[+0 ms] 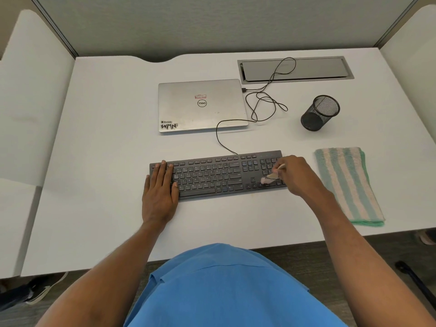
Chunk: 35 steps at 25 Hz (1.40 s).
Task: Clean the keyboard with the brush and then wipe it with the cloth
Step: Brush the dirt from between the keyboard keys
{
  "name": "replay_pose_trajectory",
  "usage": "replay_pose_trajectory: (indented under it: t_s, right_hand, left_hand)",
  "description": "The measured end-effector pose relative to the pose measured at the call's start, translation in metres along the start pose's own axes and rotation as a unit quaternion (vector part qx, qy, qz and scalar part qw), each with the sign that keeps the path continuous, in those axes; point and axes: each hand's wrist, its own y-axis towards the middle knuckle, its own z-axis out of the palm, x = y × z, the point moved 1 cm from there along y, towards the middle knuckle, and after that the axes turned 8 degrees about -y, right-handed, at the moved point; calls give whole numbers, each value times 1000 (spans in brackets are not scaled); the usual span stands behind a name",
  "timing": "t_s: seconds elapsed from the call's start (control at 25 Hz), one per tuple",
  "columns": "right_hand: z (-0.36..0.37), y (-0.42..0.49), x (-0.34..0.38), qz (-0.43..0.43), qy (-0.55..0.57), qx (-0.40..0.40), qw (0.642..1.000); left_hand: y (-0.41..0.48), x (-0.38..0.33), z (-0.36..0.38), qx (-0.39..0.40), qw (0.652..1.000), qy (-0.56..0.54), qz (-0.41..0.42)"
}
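The fingers (289, 161) of the right hand (297, 176) are curled around the thin pale handle of a small brush with a metal band and pinkish bristles (271, 176). The bristles touch the keys at the right end of the long flat black plastic keyboard (212, 177), between the arrow keys and the number block. The left hand (160, 194) lies flat on the left end of the keyboard, with its fingers straight and together and grasping nothing.

The keyboard lies near the front of the white desk (106, 138). It is dark grey to black with low keys, and a thin black cable (218, 135) leaves its rear edge. The folded towel cloth with green and cream stripes (346, 182) lies on the desk just to the right of the keyboard, and nothing touches it.

Behind the keyboard there is a closed silver laptop with stickers (200, 105). Behind and to the right of the keyboard stands a black wire-mesh pen cup (319, 113).

The left hand covers the leftmost keys, and the right hand hides the right front corner of the keyboard and most of the brush handle. The bristles look blurred. The letters on the keys are too small to read.
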Motion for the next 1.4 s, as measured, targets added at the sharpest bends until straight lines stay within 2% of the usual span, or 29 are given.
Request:
replay_pose_trajectory:
  t_s: [0.08, 0.24, 0.36, 0.44, 0.68, 0.76, 0.84, 0.96, 1.12, 1.16, 1.32, 1.4]
  right_hand:
    - [-6, 0, -5, 17, -21, 1, 1000]
    - [-14, 6, 3, 6, 41, -51, 998]
    - [-8, 11, 14, -41, 34, -8, 999]
    - [-5, 15, 11, -35, 26, -2, 999]
    - [-15, 5, -13, 60, 9, -57, 996]
    - [-9, 3, -10, 60, 42, -115, 991]
    - [1, 2, -5, 33, 75, -140, 987]
    - [11, -2, -6, 29, 72, -126, 989]
    - [9, -5, -20, 61, 4, -48, 997]
    - [6, -4, -21, 67, -1, -49, 997]
    - [-4, -2, -15, 66, 55, -156, 984]
    - [-4, -3, -10, 56, 71, -164, 982]
  left_hand:
    - [0, 0, 0, -1, 1000, 0, -1]
    - [0, 1, 0, -1, 1000, 3, -2]
    - [-1, 1, 0, 1, 1000, 4, -1]
    - [0, 0, 0, 0, 1000, 2, -1]
    - [0, 0, 0, 0, 1000, -4, -2]
    - [0, 0, 1, 1, 1000, -6, -2]
    - [0, 0, 0, 1, 1000, -6, -3]
    - [0, -1, 0, 1, 1000, -6, -2]
    - [0, 0, 1, 3, 1000, -4, -2]
    - [0, 0, 1, 2, 1000, -3, -2]
    - [0, 2, 1, 4, 1000, 0, -1]
    - [0, 2, 1, 3, 1000, 1, 0]
